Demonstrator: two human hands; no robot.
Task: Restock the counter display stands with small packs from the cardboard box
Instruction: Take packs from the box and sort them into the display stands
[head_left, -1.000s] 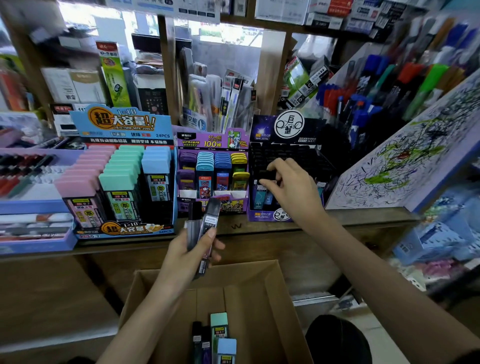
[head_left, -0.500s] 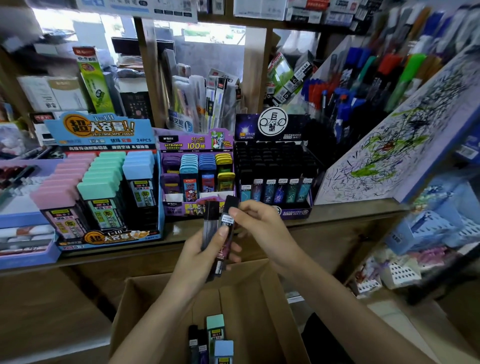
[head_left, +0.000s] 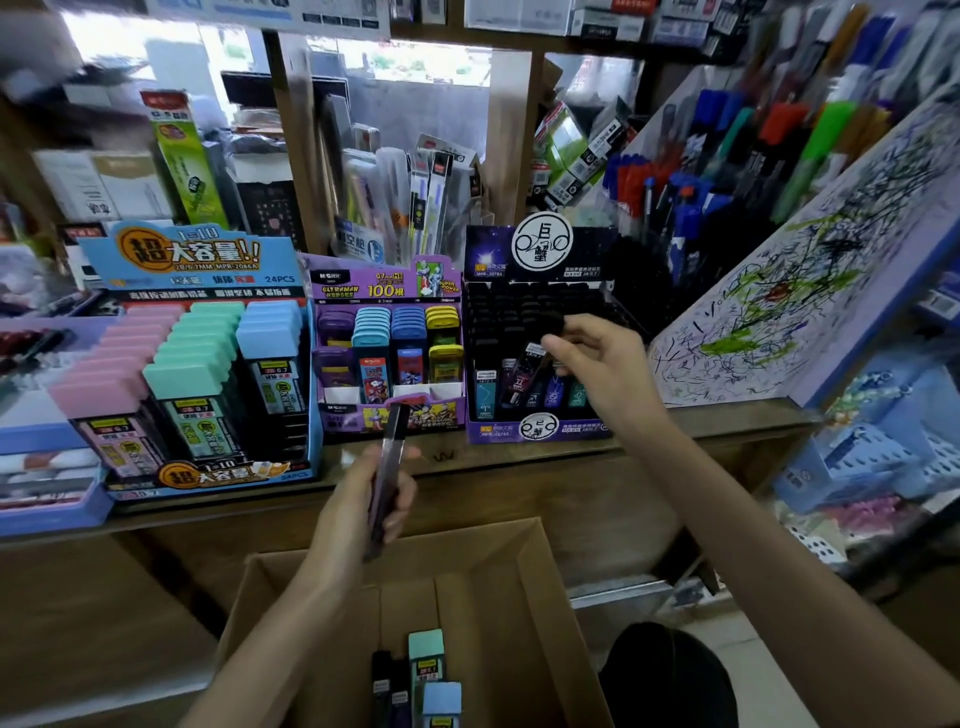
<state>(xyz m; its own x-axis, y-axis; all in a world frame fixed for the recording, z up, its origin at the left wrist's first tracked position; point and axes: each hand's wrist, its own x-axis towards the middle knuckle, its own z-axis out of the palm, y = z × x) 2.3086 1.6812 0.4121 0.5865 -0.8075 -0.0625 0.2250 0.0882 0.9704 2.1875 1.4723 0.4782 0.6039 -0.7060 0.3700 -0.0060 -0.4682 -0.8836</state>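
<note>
Refill under way: slim dark plastic lead pack (head_left: 523, 373) reaches the black-and-purple cardboard display stand (head_left: 540, 432).
Pinched at its top by the right hand (head_left: 605, 364), it has passed from the left hand (head_left: 356, 501), whose fingers grip one spare dark pack (head_left: 388, 462) above the brown cardboard box (head_left: 524, 597); stand at its one o'clock. Target slot blurred.

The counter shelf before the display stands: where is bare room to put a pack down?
Bare wood runs along the counter edge before the purple stand and the black stand, widest below the scribbled board. The cardboard box floor is bare on its right. Crowded: the blue stand reaches nearly the edge.
</note>
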